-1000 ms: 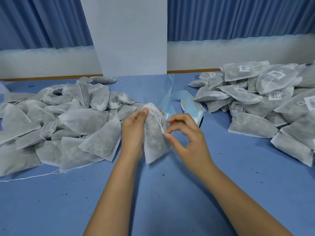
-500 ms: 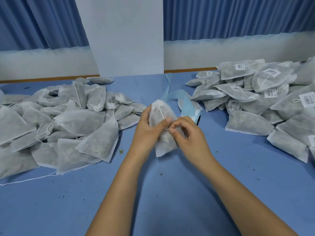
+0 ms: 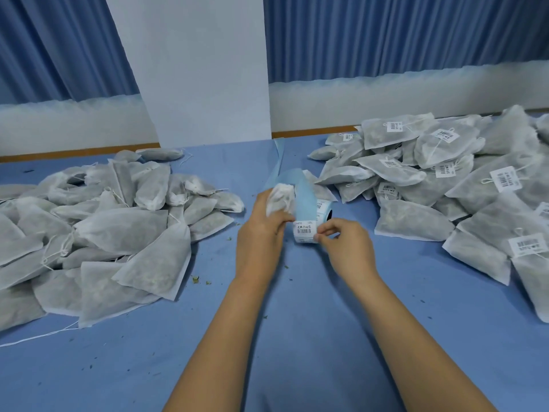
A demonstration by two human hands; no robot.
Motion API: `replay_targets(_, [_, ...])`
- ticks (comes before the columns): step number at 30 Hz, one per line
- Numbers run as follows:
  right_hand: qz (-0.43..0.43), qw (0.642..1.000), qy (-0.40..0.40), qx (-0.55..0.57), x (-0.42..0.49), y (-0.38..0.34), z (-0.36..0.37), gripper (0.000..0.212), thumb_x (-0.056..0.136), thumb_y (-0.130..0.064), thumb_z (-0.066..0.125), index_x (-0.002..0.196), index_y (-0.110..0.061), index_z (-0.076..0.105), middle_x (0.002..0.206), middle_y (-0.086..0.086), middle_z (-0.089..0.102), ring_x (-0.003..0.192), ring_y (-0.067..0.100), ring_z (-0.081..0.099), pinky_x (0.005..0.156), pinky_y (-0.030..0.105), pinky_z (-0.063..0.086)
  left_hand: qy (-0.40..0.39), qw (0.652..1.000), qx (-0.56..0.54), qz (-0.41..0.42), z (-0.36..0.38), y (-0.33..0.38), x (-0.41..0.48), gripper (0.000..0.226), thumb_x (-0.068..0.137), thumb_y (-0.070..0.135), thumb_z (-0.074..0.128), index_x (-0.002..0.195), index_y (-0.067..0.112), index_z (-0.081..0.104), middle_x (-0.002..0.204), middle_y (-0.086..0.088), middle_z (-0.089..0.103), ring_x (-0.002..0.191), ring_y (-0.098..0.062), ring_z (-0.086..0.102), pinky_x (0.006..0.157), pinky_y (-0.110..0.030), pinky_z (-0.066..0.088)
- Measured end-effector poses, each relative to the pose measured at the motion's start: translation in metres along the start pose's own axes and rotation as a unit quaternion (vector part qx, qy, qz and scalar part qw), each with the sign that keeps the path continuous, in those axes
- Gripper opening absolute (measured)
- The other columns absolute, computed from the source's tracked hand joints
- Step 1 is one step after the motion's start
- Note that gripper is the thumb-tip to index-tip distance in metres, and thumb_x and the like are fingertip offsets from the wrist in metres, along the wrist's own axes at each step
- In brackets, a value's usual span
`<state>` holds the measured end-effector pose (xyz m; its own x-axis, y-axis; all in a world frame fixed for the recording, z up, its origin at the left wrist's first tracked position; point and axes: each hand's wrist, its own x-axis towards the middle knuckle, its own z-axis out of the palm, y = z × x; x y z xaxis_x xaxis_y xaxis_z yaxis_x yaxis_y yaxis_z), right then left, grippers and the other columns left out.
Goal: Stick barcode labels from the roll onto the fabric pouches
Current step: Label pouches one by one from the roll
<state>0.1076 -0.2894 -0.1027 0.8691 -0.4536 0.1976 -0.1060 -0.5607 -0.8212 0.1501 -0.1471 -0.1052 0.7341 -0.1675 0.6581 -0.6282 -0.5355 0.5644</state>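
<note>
The left hand [image 3: 261, 233] grips one bunched pouch [image 3: 279, 199]. The right hand [image 3: 346, 248] pinches the edge of one label [image 3: 304, 231] on the blue strip [image 3: 301, 191]. The roll [image 3: 323, 210] is mostly hidden behind it. Open worktop [image 3: 297, 337] lies between two piles, plain pouches [image 3: 118, 233] on the left and labelled pouches [image 3: 430, 179] on the right. Both piles are cut off at the frame edges and hold too many to count.
</note>
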Motion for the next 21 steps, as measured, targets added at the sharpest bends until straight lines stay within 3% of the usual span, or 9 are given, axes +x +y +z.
replay_targets(2, [0.006,0.999,-0.011,0.031,0.0024,0.0012,0.0001,0.012,0.082,-0.017,0.07,0.075,-0.025,0.067,0.079,-0.01,0.066,0.071,0.012,0.056,0.064,0.028,0.042,-0.06,0.998,0.004,0.013,0.0039,-0.0024,0.0025,0.024,0.095,0.017,0.055,0.112,0.014,0.071,0.133,0.024,0.048,0.109,-0.01,0.054,0.082,-0.009,0.039])
replay_targets(4, [0.016,0.998,-0.022,0.065,0.0032,0.0017,0.0001,0.012,0.083,-0.015,0.07,0.075,-0.024,0.068,0.078,-0.01,0.065,0.075,0.013,0.059,0.071,0.031,0.045,-0.114,0.991,0.024,0.066,0.0052,-0.0045,0.0024,0.039,0.095,0.025,0.042,0.115,0.008,0.07,0.139,0.001,0.054,0.118,-0.009,0.049,0.094,-0.012,0.035])
replay_targets(6, [0.023,0.995,-0.03,0.094,0.0034,0.0008,0.0001,0.012,0.083,-0.012,0.07,0.075,-0.021,0.069,0.078,-0.007,0.066,0.076,0.013,0.06,0.073,0.029,0.046,-0.141,0.985,0.032,0.092,0.0058,-0.0057,0.0015,0.042,0.094,0.024,0.039,0.113,0.005,0.071,0.139,-0.01,0.054,0.122,-0.011,0.047,0.101,-0.02,0.036])
replay_targets(8, [0.024,0.991,-0.037,0.125,0.0036,-0.0001,-0.0004,0.01,0.083,-0.009,0.07,0.076,-0.016,0.071,0.079,-0.003,0.068,0.076,0.012,0.061,0.072,0.023,0.044,-0.138,0.986,0.021,0.093,0.0085,-0.0066,0.0002,0.028,0.096,0.018,0.052,0.111,0.006,0.072,0.139,-0.009,0.054,0.121,-0.012,0.05,0.1,-0.029,0.044])
replay_targets(10, [0.026,0.986,-0.046,0.157,0.0025,-0.0016,-0.0018,0.009,0.083,-0.007,0.069,0.077,-0.013,0.073,0.079,0.001,0.071,0.076,0.012,0.064,0.071,0.018,0.044,-0.122,0.988,-0.011,0.091,0.0111,-0.0069,-0.0017,0.02,0.092,0.016,0.065,0.109,0.009,0.074,0.138,-0.003,0.054,0.117,-0.01,0.053,0.094,-0.028,0.048])
replay_targets(14, [0.037,0.972,-0.054,0.225,-0.0002,-0.0045,-0.006,0.012,0.081,-0.004,0.07,0.075,-0.013,0.074,0.072,-0.002,0.071,0.063,-0.001,0.063,0.062,0.006,0.043,-0.114,0.989,-0.016,0.09,0.0107,-0.0079,-0.0037,0.02,0.089,0.021,0.069,0.106,0.014,0.076,0.136,0.001,0.055,0.114,-0.011,0.056,0.09,-0.03,0.05])
replay_targets(17, [0.043,0.958,-0.081,0.27,-0.0027,-0.0066,-0.0087,0.008,0.078,-0.002,0.073,0.079,-0.01,0.073,0.07,-0.003,0.072,0.063,-0.001,0.064,0.062,0.007,0.045,-0.083,0.992,-0.021,0.09,0.0091,-0.0073,-0.005,0.015,0.09,0.016,0.068,0.1,0.013,0.077,0.13,-0.003,0.06,0.111,-0.013,0.059,0.089,-0.029,0.05])
replay_targets(21, [0.017,0.97,-0.087,0.227,-0.0033,-0.0077,-0.0081,0.02,0.078,0.002,0.072,0.076,-0.018,0.07,0.077,0.0,0.071,0.073,0.006,0.064,0.072,0.014,0.048,-0.076,0.994,-0.046,0.071,0.0054,-0.0073,-0.0064,0.014,0.09,0.013,0.066,0.099,0.011,0.077,0.127,-0.006,0.061,0.112,-0.01,0.056,0.092,-0.014,0.042])
